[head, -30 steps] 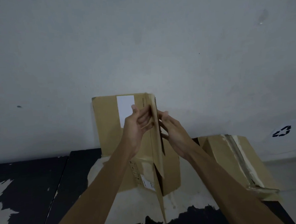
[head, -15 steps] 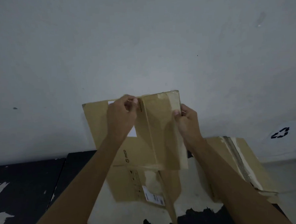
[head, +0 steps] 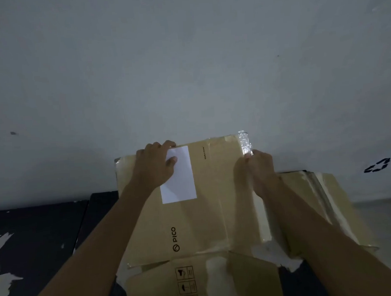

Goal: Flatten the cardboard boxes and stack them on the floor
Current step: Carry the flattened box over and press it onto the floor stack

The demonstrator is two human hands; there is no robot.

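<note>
**Both our hands on the flattened box**

We hold the flattened cardboard box [head: 206,203] spread wide before us. Our left hand [head: 156,170] grips its top edge, fingers [head: 152,147] curled over the rim and thumb on the white label [head: 180,178]. Our right hand [head: 257,171] pinches the taped right corner. Below our fingers a lower flap with printed symbols hangs. Right of our right hand lies a second box [head: 329,204] against the grey wall [head: 186,69].

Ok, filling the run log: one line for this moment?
step: flattening | left hand: grips box top edge | right hand: grips taped right edge | PICO box: held open flat | second box: behind right
</note>
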